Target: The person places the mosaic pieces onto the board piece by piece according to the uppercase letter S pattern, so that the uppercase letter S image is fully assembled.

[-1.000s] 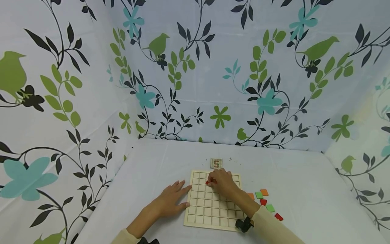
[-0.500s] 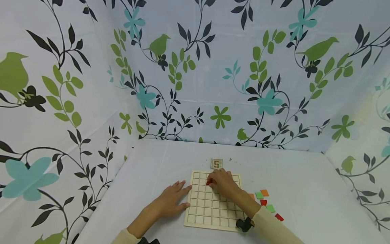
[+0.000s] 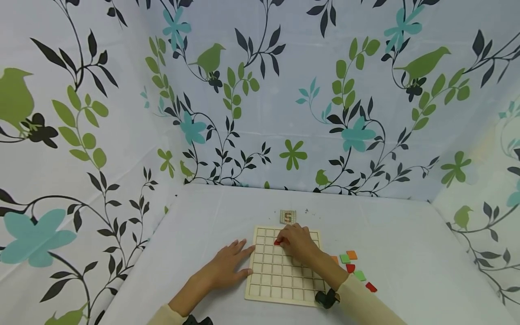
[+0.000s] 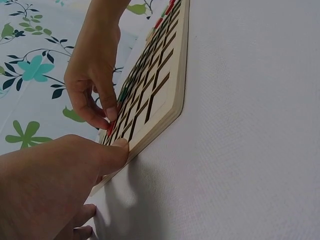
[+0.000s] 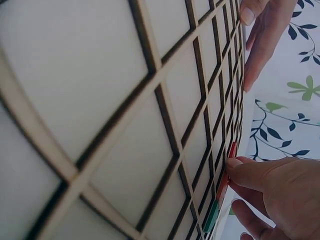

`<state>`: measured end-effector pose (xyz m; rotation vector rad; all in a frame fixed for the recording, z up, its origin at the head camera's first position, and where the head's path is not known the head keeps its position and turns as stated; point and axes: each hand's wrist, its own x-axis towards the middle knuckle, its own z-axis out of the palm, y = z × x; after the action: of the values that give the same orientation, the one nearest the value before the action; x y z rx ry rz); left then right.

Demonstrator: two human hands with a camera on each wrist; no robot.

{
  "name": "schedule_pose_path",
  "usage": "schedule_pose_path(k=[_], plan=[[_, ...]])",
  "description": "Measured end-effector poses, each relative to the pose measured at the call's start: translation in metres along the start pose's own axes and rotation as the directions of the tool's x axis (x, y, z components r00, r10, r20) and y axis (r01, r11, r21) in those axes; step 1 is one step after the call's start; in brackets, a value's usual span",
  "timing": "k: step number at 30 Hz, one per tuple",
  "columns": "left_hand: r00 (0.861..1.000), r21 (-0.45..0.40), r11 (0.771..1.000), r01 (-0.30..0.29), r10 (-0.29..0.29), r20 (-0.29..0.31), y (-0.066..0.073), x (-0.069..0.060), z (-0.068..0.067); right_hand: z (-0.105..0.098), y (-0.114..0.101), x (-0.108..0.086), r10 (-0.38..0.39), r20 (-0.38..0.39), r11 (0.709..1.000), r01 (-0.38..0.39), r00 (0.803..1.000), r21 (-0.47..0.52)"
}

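A pale wooden grid board [image 3: 270,271] lies on the white table. My right hand [image 3: 298,243] reaches over its upper part and pinches a small red tile [image 3: 277,242] between thumb and finger, low at the grid. In the right wrist view, the red tile [image 5: 233,149] shows by the thumb, with an orange-red tile [image 5: 223,186] and a green tile [image 5: 212,216] along the same line of cells. My left hand [image 3: 227,266] lies flat beside the board, fingers spread. Its thumb and index fingertip touch the board's left edge.
Right of the board lie several loose tiles, among them an orange tile [image 3: 351,255], a green tile [image 3: 359,275] and a red tile [image 3: 371,287]. Behind the board sits a small card [image 3: 288,216] with a patterned figure. A patterned cloth [image 3: 292,90] surrounds the table.
The red tile under my right fingertips has shifted and tilted slightly at its cell. My left hand has stayed in place against the board.
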<state>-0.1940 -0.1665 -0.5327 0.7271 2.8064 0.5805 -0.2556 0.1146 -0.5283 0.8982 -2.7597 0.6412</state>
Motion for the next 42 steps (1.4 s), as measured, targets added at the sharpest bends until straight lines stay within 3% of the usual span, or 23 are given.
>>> schedule_pose_path(k=[10,14,20,27,29,33,42], plan=[[1.0,0.011,1.0,-0.003,0.003,-0.004,-0.001,0.001,0.001,-0.016,0.001,-0.009,-0.001,-0.015,0.999,0.002,1.0,0.042],[1.0,-0.002,1.0,-0.001,0.001,0.002,0.0,0.0,0.001,-0.035,0.013,-0.027,0.085,0.017,0.983,-0.087,0.996,0.161],[1.0,0.004,1.0,0.016,-0.016,0.019,0.001,0.0,0.001,-0.067,0.046,-0.066,0.303,0.052,0.93,-0.307,0.952,0.201],[1.0,0.003,1.0,0.018,-0.018,0.02,0.002,0.0,-0.003,-0.102,0.093,-0.115,0.416,0.115,0.87,-0.432,0.902,0.239],[1.0,0.008,1.0,0.018,-0.019,0.018,0.002,0.0,-0.004,-0.105,0.101,-0.123,0.448,0.142,0.851,-0.47,0.883,0.235],[1.0,0.005,1.0,0.024,-0.024,0.018,0.0,0.0,-0.005,-0.099,0.112,-0.131,0.464,0.196,0.838,-0.5,0.864,0.22],[1.0,0.003,1.0,0.014,-0.014,0.007,0.0,0.002,-0.001,-0.085,0.12,-0.134,0.451,0.132,0.871,-0.467,0.883,0.153]])
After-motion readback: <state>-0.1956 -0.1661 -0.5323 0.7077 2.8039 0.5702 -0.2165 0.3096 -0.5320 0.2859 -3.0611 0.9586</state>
